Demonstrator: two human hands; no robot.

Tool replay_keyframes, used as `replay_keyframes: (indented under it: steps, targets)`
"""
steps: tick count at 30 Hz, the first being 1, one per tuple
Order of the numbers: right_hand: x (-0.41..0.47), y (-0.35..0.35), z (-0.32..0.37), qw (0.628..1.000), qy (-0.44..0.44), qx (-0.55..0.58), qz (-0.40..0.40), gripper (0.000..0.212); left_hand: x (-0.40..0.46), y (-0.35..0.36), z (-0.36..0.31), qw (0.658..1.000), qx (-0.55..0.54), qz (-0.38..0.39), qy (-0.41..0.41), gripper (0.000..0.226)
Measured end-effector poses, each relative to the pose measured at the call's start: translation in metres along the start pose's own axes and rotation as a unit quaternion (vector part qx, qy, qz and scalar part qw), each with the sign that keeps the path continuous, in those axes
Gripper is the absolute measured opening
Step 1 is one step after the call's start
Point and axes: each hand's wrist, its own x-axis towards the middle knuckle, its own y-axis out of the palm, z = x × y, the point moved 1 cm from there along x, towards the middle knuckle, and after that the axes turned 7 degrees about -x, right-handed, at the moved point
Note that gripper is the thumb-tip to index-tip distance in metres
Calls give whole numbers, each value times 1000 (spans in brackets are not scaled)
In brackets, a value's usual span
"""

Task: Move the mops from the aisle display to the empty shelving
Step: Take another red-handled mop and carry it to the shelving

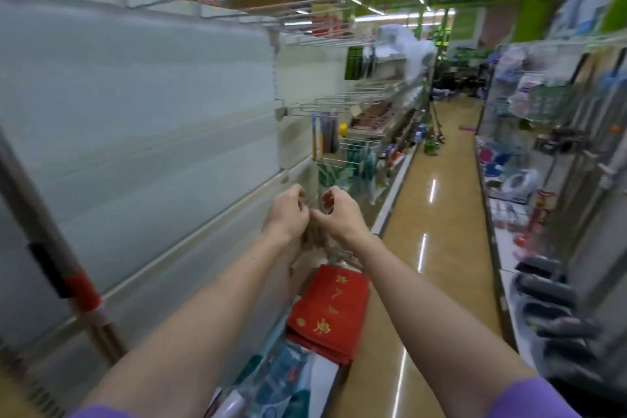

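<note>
My left hand (288,210) and my right hand (337,212) are side by side at the middle of the view, fingers curled and thumbs almost touching. Both pinch the top of a pale, stringy mop head (317,243) that hangs just below them; motion blur hides the exact grip. At the near left, a mop pole (79,288) with a red band and a black section leans on the empty shelving (152,146). More mops and brushes (356,163) hang on wire hooks farther down the left side.
A red mat with gold characters (330,312) and packaged goods (271,380) lie on the low shelf under my arms. The glossy aisle floor (437,214) runs ahead. Stocked shelves (529,180) line the right, with dark slippers (549,295) near me.
</note>
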Motion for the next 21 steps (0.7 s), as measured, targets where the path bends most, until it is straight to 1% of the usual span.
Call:
replay_keyframes:
  steps: [3, 7, 10, 14, 18, 21]
  targets:
    - [8, -39, -59, 999, 29, -19, -17, 31, 14, 57, -37, 999, -8, 36, 20, 19]
    - [21, -92, -139, 997, 67, -17, -42, 30, 35, 135, -90, 995, -3, 73, 61, 24]
    - [28, -137, -199, 992, 99, -5, -73, 29, 51, 197, -134, 992, -6, 94, 85, 22]
    - [34, -182, -265, 984, 142, -11, -104, 29, 65, 261, -178, 989, -33, 118, 85, 23]
    - [48, -206, -319, 977, 172, -13, -125, 41, 82, 307, -201, 985, -33, 138, 97, 22]
    - [68, -213, -352, 974, 180, -13, -137, 50, 104, 339, -209, 984, -34, 141, 99, 29]
